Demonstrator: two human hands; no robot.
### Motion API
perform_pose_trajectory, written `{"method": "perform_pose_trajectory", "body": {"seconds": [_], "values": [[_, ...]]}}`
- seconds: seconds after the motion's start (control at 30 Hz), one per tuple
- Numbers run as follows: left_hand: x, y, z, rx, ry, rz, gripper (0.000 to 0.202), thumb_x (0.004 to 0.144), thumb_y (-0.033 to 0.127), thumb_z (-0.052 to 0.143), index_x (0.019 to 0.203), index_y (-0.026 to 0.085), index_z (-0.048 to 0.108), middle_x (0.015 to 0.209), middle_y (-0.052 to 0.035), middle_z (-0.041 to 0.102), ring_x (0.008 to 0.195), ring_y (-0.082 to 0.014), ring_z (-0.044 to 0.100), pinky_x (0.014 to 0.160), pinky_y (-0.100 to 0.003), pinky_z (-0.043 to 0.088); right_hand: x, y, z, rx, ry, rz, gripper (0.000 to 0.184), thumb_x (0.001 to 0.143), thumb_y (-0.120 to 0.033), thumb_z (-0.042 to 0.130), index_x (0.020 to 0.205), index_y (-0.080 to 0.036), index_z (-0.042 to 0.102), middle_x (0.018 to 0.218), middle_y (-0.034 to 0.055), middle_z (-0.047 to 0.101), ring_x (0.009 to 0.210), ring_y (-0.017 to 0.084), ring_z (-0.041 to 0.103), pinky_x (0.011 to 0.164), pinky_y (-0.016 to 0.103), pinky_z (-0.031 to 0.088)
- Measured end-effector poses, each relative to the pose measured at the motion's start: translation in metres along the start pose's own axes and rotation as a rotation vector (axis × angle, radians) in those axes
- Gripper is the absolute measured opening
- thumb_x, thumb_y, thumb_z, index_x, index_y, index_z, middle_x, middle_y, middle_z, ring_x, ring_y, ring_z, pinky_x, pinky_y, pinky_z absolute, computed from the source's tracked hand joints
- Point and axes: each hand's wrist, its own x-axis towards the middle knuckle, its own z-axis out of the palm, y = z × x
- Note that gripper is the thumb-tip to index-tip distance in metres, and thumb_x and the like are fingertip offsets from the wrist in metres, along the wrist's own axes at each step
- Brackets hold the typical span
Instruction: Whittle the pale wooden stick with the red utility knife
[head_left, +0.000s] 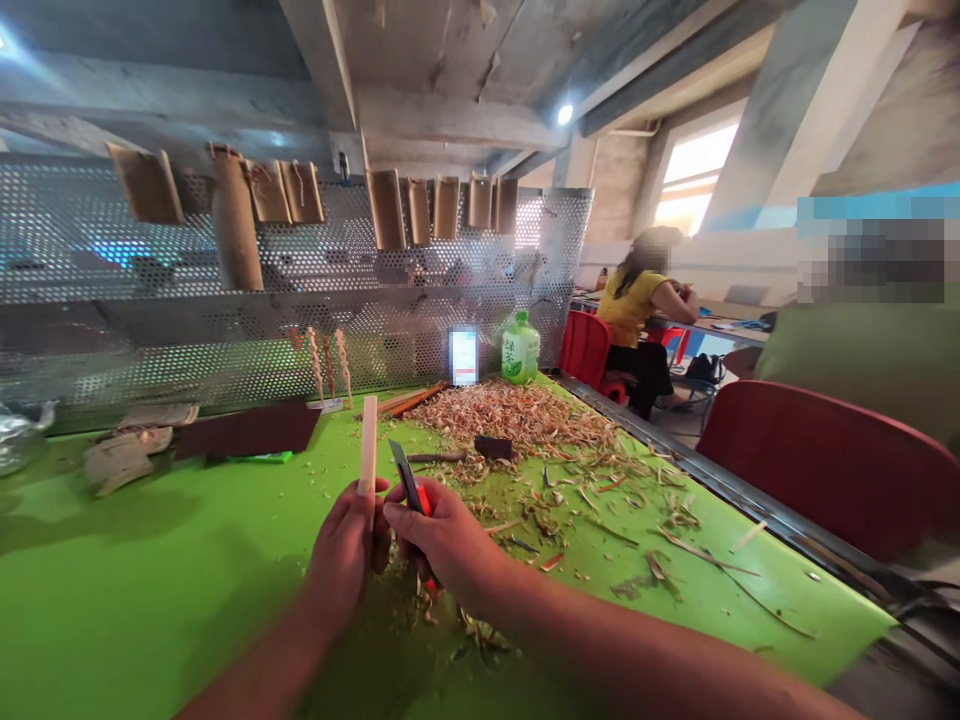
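Note:
My left hand [343, 545] is closed round the lower part of a pale wooden stick [368, 445], which points upward. Close beside it, my right hand [442, 530] grips a red and black utility knife [424, 500]. The knife's dark blade [401, 462] is out and tilts up to the left, a small gap away from the stick. The fingertips of both hands nearly meet below the blade. Wood shavings [517, 415] are heaped on the green table [247, 560] beyond my right hand, and the stick's lower end is hidden in my left hand.
A green bottle [520, 350] and a lit phone [463, 357] stand behind the shavings. Carved sticks [343, 365] stand upright near the perforated metal panel [420, 310]. A dark brown sheet [247, 432] lies at left. Beyond the right table edge are red chairs [817, 460] and seated people.

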Motion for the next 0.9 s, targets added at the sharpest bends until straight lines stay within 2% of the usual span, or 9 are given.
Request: {"method": "perform_pose_trajectory", "body": {"seconds": [0.23,0.37,0.47,0.63,0.8,0.9], "values": [[-0.001,0.003,0.001,0.048,-0.015,0.013,0.052,0.071,0.059,0.067,0.098,0.016,0.059,0.045,0.0091,0.045,0.037,-0.0091,0.040,0.037,-0.020,0.029,0.004,0.002,-0.002,-0.021,-0.022,-0.043,0.027,0.079,-0.046,0.068,0.081,-0.023,0.055,0.054,-0.0076,0.046,0.046,0.008,0.038,0.044,0.022,0.026],[-0.005,0.010,0.008,0.127,0.004,-0.002,0.049,0.068,0.061,0.067,0.088,0.017,0.059,0.043,0.0101,0.040,0.034,-0.0079,0.035,0.034,-0.020,0.026,0.009,0.003,-0.004,-0.024,0.001,-0.063,0.030,0.078,-0.048,0.069,0.083,-0.022,0.054,0.055,-0.0081,0.044,0.047,0.008,0.037,0.044,0.022,0.026],[-0.005,0.010,0.009,0.215,0.007,-0.009,0.044,0.071,0.061,0.066,0.081,0.018,0.056,0.042,0.0105,0.036,0.033,-0.0068,0.032,0.033,-0.018,0.023,0.012,0.003,-0.006,-0.042,0.018,-0.070,0.033,0.078,-0.050,0.068,0.085,-0.021,0.054,0.053,-0.0090,0.041,0.046,0.008,0.035,0.042,0.021,0.025],[0.001,0.004,0.006,0.217,-0.033,-0.028,0.041,0.077,0.057,0.064,0.094,0.022,0.053,0.046,0.0120,0.036,0.033,-0.0064,0.029,0.030,-0.017,0.023,0.013,0.000,-0.011,-0.103,0.029,-0.099,0.036,0.082,-0.054,0.064,0.088,-0.021,0.050,0.053,-0.0094,0.044,0.042,0.006,0.035,0.039,0.019,0.026],[0.001,0.006,0.008,0.158,-0.031,0.018,0.033,0.079,0.050,0.063,0.086,0.023,0.046,0.048,0.0121,0.035,0.032,-0.0058,0.027,0.030,-0.017,0.023,0.020,-0.004,-0.021,-0.135,0.068,-0.192,0.038,0.084,-0.059,0.057,0.084,-0.023,0.043,0.053,-0.0115,0.042,0.038,0.005,0.034,0.036,0.017,0.027],[0.001,0.007,0.009,0.206,-0.016,0.102,0.034,0.080,0.052,0.061,0.083,0.021,0.049,0.053,0.0097,0.039,0.035,-0.0061,0.033,0.031,-0.018,0.027,0.029,-0.002,-0.029,-0.140,0.116,-0.202,0.040,0.081,-0.060,0.059,0.081,-0.024,0.040,0.052,-0.0125,0.041,0.035,0.005,0.033,0.034,0.017,0.027]]}}
